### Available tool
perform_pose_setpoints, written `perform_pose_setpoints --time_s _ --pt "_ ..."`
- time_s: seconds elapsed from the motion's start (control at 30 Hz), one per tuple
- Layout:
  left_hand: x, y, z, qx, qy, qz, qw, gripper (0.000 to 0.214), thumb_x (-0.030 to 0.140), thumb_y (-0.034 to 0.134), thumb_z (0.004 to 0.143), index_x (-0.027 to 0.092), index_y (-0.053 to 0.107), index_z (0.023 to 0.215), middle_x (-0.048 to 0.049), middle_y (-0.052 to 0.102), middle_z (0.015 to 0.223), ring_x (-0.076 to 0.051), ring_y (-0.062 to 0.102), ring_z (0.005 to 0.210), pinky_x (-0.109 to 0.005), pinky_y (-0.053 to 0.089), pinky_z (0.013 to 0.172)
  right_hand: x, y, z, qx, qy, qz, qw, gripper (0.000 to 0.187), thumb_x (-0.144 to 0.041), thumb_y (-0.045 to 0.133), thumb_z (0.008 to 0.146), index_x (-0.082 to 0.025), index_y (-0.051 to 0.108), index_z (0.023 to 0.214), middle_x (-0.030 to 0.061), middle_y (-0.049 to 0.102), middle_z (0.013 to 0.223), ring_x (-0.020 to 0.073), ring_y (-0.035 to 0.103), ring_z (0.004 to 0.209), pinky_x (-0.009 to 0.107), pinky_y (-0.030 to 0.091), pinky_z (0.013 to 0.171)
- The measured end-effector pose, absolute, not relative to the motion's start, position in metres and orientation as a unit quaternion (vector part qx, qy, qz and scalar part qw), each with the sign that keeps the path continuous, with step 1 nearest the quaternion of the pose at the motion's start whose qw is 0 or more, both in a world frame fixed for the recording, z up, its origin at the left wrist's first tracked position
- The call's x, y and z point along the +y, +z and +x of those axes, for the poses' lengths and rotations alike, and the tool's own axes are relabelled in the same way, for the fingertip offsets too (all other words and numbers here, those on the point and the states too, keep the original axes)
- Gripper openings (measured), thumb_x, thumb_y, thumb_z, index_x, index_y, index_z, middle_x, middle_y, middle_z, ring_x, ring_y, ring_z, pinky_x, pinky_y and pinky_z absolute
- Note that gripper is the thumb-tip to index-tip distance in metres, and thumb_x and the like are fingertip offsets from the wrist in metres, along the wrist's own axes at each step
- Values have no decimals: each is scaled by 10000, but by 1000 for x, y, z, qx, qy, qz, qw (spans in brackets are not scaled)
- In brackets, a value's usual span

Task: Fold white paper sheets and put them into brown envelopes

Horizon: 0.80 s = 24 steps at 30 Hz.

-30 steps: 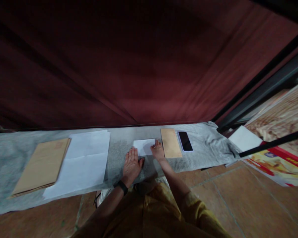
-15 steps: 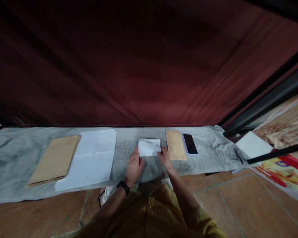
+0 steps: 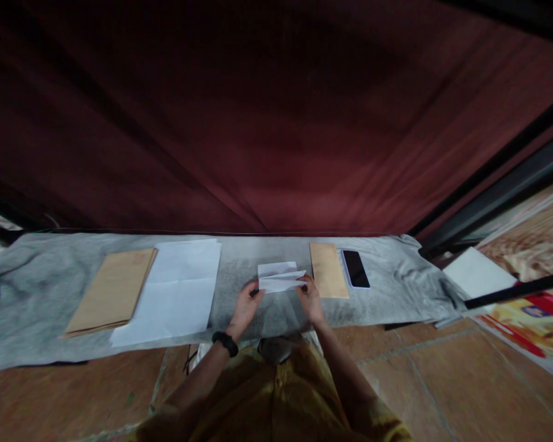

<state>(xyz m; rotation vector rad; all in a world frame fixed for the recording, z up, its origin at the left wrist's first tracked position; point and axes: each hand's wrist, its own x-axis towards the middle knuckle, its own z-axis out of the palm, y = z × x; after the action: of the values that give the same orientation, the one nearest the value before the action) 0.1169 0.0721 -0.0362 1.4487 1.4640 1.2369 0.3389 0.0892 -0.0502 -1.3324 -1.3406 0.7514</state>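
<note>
A small folded white paper (image 3: 279, 277) is lifted a little above the grey cloth (image 3: 37, 294), its near edge turned up. My left hand (image 3: 246, 305) pinches its left end and my right hand (image 3: 309, 296) pinches its right end. A black band sits on my left wrist. Just right of the paper lies a narrow brown envelope (image 3: 329, 270), with a black phone (image 3: 356, 269) beside it.
A stack of white sheets (image 3: 175, 291) and a pile of brown envelopes (image 3: 113, 291) lie at the left of the cloth. A dark red curtain (image 3: 276, 116) hangs behind. White sheets (image 3: 479, 273) and a coloured poster (image 3: 534, 325) lie on the tiled floor at right.
My left hand lay flat beside the paper on the cloth; now both hands have picked the paper up by its ends and folded it narrower.
</note>
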Motion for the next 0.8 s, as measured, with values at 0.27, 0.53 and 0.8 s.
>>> perform_pose_setpoints --time_s 0.27,0.53,0.8 --pt "62 -37 114 528 442 643 336 268 35 586 744 216 755 845 -54 769 978 -223 683 1025 -447 498 1025 70 -51 351 -569 354 -514 535 377 -201 582 745 -230 659 1113 71 692 1146 233 653 1067 393 528 981" --pt "50 -32 113 488 327 773 240 540 -50 533 723 230 733 1139 -79 690 1322 -239 575 1299 -526 390 1181 59 -48 365 -683 356 -483 417 487 -144 663 715 -269 750 1178 91 674 1326 274 575 1290 484 433 1137" --pt "45 -31 113 503 327 764 235 552 -45 540 741 237 721 1180 -79 658 1372 -246 548 1341 -533 426 1173 57 -39 367 -718 339 -474 380 491 -208 735 698 -286 759 1183 88 707 1294 304 587 1288 508 426 1147"
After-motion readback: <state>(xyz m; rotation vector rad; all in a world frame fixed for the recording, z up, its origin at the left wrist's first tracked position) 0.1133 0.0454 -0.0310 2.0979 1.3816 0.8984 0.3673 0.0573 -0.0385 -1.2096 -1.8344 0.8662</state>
